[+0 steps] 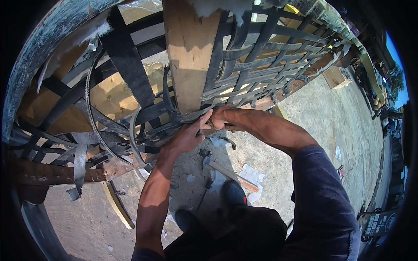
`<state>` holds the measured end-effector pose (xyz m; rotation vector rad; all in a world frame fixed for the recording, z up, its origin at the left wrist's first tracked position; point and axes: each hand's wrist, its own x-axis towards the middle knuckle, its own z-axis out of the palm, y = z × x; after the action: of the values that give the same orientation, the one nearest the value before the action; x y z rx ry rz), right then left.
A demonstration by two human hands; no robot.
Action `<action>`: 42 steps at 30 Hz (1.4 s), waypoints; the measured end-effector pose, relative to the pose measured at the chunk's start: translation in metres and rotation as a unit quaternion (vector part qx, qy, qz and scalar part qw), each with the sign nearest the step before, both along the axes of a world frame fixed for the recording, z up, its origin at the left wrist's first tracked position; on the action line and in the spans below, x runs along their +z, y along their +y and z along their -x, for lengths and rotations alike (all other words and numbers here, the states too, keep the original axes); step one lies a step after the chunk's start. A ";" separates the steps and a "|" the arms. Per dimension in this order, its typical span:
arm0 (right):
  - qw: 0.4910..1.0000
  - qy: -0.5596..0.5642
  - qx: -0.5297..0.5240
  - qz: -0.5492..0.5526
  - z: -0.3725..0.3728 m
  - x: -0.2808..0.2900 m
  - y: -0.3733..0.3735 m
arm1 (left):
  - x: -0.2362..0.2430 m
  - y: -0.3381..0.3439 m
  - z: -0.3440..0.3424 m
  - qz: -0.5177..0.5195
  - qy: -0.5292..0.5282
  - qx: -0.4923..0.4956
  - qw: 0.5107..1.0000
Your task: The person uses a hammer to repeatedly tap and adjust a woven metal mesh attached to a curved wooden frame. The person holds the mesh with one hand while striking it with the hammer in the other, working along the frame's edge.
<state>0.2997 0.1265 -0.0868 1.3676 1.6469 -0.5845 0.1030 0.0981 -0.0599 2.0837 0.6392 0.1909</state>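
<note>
1. Concrete floor point(344, 113) stretches away right of the black-webbed wooden frame point(191, 80).
2. At the frame's lower edge, left hand point(189, 135), forefinger out, meets curled right hand point(223, 118).
3. What either grips, I can't tell.

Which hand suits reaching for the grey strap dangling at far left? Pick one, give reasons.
Probably the left hand: it is nearer the grey strap and on that side. The right hand sits farther across, beyond the left. What either hand grips is unclear.
</note>
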 end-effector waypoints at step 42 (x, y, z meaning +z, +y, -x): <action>0.992 -0.030 -0.125 -0.007 0.004 0.008 -0.006 | -0.001 -0.008 0.001 -0.044 -0.029 0.076 0.996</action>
<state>0.2962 0.1202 -0.0786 1.6007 1.4453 -0.6705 0.1016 0.0902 -0.0605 2.1058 0.7672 0.3699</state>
